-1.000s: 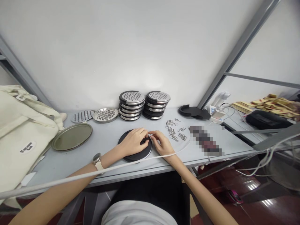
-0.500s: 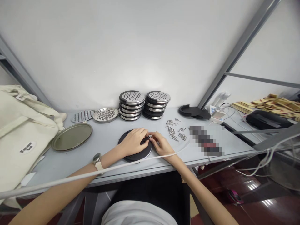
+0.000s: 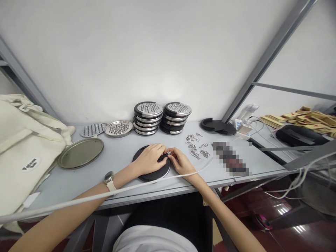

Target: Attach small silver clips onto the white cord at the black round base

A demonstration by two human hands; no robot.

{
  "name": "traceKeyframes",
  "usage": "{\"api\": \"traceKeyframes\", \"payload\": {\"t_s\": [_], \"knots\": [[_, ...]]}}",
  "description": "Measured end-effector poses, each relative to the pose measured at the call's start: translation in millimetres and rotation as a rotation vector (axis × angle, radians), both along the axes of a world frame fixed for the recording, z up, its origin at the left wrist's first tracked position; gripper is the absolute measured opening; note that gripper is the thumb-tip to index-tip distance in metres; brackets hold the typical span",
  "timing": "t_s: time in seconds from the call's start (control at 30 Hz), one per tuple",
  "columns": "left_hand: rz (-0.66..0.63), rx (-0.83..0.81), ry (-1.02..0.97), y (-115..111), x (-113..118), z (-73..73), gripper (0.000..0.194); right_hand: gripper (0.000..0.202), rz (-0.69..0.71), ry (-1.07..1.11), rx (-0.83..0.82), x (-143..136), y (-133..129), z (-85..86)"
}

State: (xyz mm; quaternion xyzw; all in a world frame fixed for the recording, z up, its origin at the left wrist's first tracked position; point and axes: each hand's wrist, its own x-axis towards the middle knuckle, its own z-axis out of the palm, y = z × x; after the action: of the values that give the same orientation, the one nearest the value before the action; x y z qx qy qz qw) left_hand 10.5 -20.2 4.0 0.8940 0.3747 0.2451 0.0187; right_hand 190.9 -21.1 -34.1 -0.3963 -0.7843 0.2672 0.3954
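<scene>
A black round case with a silver rim lies flat on the table below my hands. My left hand rests across its top, fingers curled and pinching a dark piece near the right side. The fingertips of my right hand are pressed together at that same spot, touching the left fingertips. Whatever small thing the right fingers hold is hidden. To the right of my right hand lie several small metal clasps. Behind the hands stand two stacks of round graters in black holders, a left stack and a right stack.
Left of the stacks lie two bare metal graters and an olive round lid. A cream bag fills the left edge. Black round covers lie back right. A white cable hangs across the front.
The hands stay over the case with almost the same grip. Only the fingertips at the meeting point have shifted slightly.
</scene>
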Motion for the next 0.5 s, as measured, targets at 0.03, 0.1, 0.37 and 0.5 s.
{"api": "traceKeyframes", "payload": {"t_s": [0.03, 0.1, 0.37, 0.5], "knots": [[0.000, 0.001, 0.001, -0.1, 0.1, 0.1, 0.006, 0.020, 0.004, 0.002, 0.000, 0.0, -0.2, 0.2], [0.001, 0.006, 0.006, -0.3, 0.3, 0.3, 0.005, 0.020, 0.014, 0.003, 0.001, 0.0, -0.7, 0.7], [0.011, 0.008, 0.033, -0.9, -0.2, 1.3, 0.006, 0.019, -0.018, -0.013, 0.061, -0.9, -2.5, 1.4], [0.003, -0.005, 0.002, -1.1, -0.1, 1.6, 0.006, 0.019, -0.052, 0.009, 0.064, -2.5, -3.8, 2.2]]}}
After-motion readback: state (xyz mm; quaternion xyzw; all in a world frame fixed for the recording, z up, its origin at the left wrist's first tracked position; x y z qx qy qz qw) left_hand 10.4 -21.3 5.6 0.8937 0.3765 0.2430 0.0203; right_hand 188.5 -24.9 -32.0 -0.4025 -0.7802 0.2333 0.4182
